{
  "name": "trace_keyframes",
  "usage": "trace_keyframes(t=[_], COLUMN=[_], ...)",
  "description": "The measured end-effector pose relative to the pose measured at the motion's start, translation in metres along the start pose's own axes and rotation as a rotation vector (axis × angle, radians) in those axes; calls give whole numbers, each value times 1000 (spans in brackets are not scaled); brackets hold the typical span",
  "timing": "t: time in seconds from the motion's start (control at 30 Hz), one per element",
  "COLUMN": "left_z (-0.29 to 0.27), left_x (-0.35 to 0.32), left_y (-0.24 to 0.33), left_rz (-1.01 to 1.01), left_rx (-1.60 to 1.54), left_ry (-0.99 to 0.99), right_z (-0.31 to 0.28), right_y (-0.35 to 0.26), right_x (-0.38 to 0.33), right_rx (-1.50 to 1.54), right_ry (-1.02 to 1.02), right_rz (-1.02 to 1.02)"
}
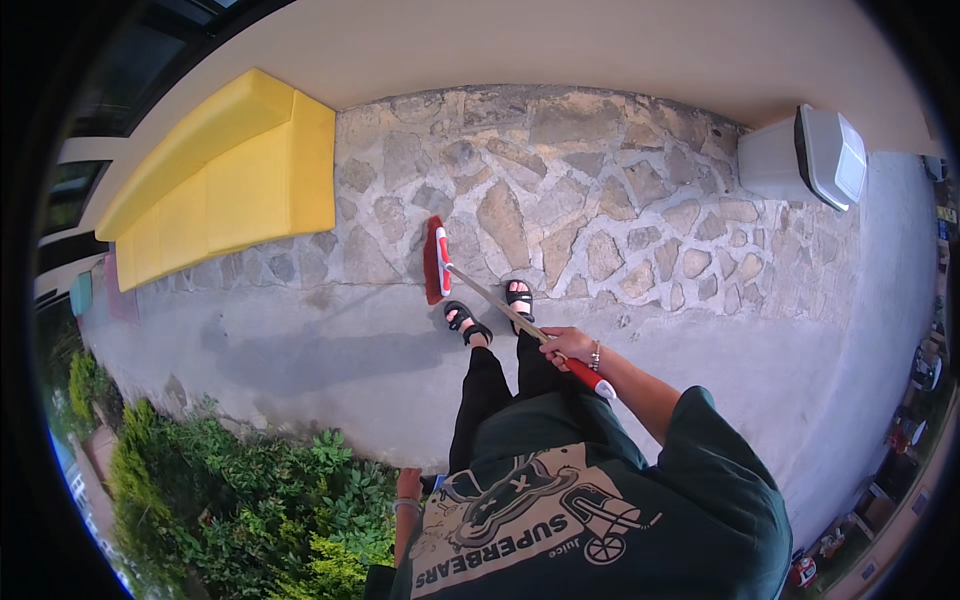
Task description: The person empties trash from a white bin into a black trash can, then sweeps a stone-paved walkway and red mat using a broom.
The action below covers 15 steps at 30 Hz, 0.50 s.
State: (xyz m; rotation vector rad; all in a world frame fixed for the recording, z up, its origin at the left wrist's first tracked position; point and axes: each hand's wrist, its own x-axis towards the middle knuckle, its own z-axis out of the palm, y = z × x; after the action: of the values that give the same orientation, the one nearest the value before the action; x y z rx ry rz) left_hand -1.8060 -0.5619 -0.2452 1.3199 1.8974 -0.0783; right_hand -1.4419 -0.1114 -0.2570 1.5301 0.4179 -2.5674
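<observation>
Near the middle of the frame the right hand [566, 345] is closed around the upper part of a broom's [437, 260] long handle, fingers wrapped over the pale wooden shaft just above its red and white end grip. A thin beaded bracelet [596, 355] sits on that wrist. The shaft slants up and left from the fist to a red brush head with stiff bristles, which rests on the ground where the stonework meets the smooth grey concrete floor [330, 350]. The stone paving [560, 190] is made of irregular flat slabs, tan and grey, set in pale mortar.

The left hand [407, 488] hangs low at the lower centre of the frame, beside the dark green printed shirt; whether its fingers are spread or curled cannot be told. Two feet in black strapped sandals [467, 320] stand just right of the brush head.

A long yellow cushioned bench [220, 180] with square edges fills the upper left. A white plastic lidded bin [800, 155] stands at the upper right. Leafy green shrubs [230, 500] crowd the lower left.
</observation>
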Motion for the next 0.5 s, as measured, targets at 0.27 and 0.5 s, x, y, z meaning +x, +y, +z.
trace_keyframes(t=[0.27,0.5], left_z=[-10,-52], left_x=[98,125], left_y=[11,16], left_rz=[-53,-75], left_rx=[-476,-477], left_ry=[1,-139], right_z=[-33,35], right_y=[17,7], right_x=[-196,-227], right_rx=[-206,-173], right_ry=[801,562], right_rz=[-164,-260])
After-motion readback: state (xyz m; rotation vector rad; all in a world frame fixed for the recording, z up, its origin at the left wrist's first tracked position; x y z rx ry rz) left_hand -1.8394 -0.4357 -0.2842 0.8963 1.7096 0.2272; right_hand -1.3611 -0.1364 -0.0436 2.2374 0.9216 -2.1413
